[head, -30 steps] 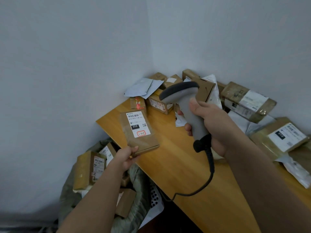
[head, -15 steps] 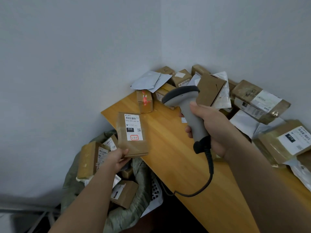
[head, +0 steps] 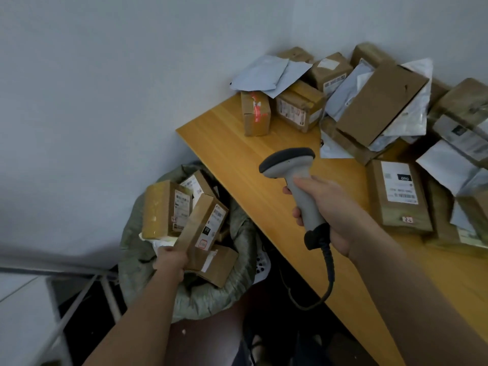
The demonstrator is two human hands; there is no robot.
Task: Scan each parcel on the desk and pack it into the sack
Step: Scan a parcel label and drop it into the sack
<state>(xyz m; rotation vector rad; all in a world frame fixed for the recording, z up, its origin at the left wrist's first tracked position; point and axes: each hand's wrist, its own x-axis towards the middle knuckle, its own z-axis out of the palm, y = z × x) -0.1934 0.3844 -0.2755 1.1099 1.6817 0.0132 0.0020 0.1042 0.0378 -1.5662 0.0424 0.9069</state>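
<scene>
My left hand (head: 171, 262) grips a flat brown parcel (head: 202, 223) with a white label, held tilted over the mouth of the grey-green sack (head: 239, 260), which stands on the floor left of the desk. Several brown boxes lie inside the sack, among them a yellowish taped box (head: 159, 210). My right hand (head: 335, 215) holds a grey barcode scanner (head: 293, 170) above the wooden desk (head: 253, 175), its head pointing left and its black cable hanging over the desk edge. More parcels are heaped at the back and right of the desk.
On the desk stand a small box with red tape (head: 255, 113), a labelled flat parcel (head: 398, 196), a large brown box (head: 380, 104) and grey mailer bags (head: 269, 75). White walls meet behind the desk. A white metal frame (head: 79, 299) is at lower left.
My left hand has carried the labelled parcel down and left from above the desk corner to over the sack. The scanner hand has stayed roughly in place as the view tilted down.
</scene>
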